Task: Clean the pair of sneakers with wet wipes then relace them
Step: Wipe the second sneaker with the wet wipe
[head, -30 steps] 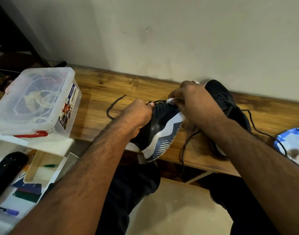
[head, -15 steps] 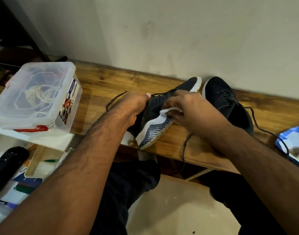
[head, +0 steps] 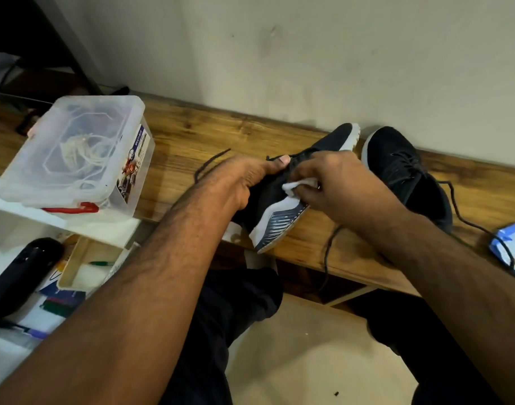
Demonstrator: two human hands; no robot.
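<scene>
Wipe on the sneaker's side

On the wooden bench (head: 215,135) against the wall, a black sneaker (head: 332,141) lies tilted on its side, heel toward the person and white-edged toe toward the wall, its patterned sole (head: 279,226) facing right. At its heel end the left hand (head: 244,179) grips it, fingers curled round the upper and thumb laid on top. Over its middle the right hand (head: 338,182) pinches a crumpled white wet wipe (head: 300,185) in curled fingers and presses it to the side of the shoe just above the white midsole. Just beside it to the right, the second black sneaker (head: 402,168) rests on the bench, and a loose dark lace (head: 466,220) trails from it toward a blue-and-white wipes pack (head: 510,244) at the right edge. Well apart, at the bench's left end, stands a clear plastic box (head: 75,153) with a red latch, pale cord inside
</scene>
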